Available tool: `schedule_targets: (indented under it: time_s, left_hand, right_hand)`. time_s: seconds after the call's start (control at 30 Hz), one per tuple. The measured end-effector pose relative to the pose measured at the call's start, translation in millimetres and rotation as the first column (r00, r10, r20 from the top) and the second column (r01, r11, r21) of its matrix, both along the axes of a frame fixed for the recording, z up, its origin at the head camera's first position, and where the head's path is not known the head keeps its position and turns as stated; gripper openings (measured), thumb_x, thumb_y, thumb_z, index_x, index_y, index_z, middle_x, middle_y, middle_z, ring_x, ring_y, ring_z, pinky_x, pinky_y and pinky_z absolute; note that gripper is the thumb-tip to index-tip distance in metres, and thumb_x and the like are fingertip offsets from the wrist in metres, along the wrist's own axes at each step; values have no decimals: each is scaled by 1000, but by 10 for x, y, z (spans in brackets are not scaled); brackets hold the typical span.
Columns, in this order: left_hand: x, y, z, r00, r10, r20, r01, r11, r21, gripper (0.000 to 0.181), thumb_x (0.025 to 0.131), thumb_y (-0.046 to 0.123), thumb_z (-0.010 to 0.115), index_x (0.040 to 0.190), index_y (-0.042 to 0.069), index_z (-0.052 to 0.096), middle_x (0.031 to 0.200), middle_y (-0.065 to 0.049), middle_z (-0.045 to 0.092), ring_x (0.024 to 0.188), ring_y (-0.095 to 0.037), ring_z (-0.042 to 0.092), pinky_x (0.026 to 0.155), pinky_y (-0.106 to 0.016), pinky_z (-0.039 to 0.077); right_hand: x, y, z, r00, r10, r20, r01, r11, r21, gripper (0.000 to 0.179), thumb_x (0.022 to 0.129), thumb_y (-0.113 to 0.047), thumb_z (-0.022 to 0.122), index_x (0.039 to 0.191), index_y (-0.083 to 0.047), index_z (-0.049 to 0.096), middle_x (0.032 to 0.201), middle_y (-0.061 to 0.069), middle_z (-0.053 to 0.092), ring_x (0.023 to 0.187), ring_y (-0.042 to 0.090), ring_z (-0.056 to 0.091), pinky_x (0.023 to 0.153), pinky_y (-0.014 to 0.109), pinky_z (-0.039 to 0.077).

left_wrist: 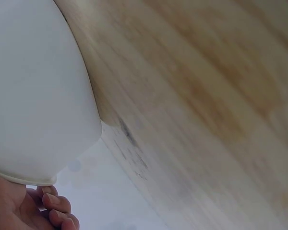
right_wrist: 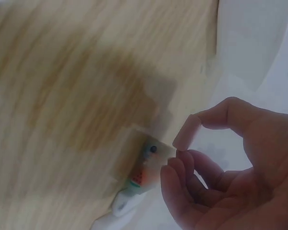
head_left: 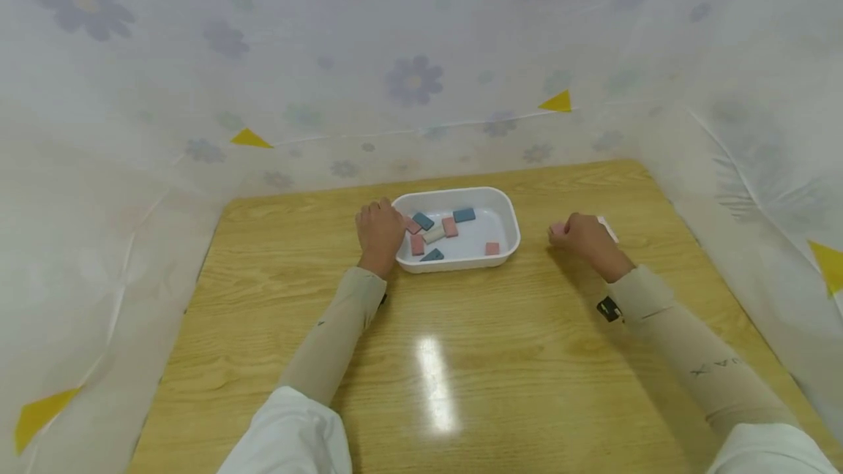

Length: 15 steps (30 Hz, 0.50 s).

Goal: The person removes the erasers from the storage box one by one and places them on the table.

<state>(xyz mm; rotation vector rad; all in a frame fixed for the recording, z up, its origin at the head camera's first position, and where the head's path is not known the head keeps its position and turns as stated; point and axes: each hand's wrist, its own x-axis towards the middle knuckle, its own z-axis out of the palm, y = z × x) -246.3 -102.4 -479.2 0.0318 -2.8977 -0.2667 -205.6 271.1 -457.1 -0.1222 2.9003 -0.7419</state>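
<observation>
A white tray (head_left: 470, 263) holds several small flat pieces, including a blue piece (head_left: 464, 215), a pink piece (head_left: 492, 248) and a cream piece (head_left: 434, 234). My left hand (head_left: 382, 234) grips the tray's left end; in the left wrist view, its curled fingers (left_wrist: 57, 203) are at the rim. Right of the tray, my right hand (head_left: 589, 240) pinches a small pink block (right_wrist: 187, 132) between thumb and fingertips, above the table. Below those fingers in the right wrist view is a small box-like item with a coloured print (right_wrist: 143, 167), partly hidden.
A white object (head_left: 608, 229) lies beyond the right hand, mostly covered by it. The wooden table (head_left: 500, 364) reaches a pale flowered sheet (head_left: 408, 137) at the back and sides. Yellow triangles (head_left: 250, 137) mark the sheet.
</observation>
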Motion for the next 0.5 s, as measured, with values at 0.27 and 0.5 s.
schedule_targets:
  time_s: [0.27,0.5]
  left_hand:
    - [-8,0,8,1000,2,17,-2,1000,-5,28,95,23,41,100,0,57,90,-14,58,88,-30,54,76,-41,41]
    - [-5,5,19,1000,4,20,-4,1000,10,28,95,23,42,101,1,58,91,-14,58,90,-30,53,77,-41,40]
  right_hand:
    - [-3,18,-107,1000,-1,17,1,1000,-21,36,78,-14,53,49,-15,33,47,-5,23,46,11,21,45,27,25]
    - [7,-49,-111,1000,-20,-20,20,1000,10,37,79,-11,53,52,-15,30,51,-3,22,48,11,20,44,28,24]
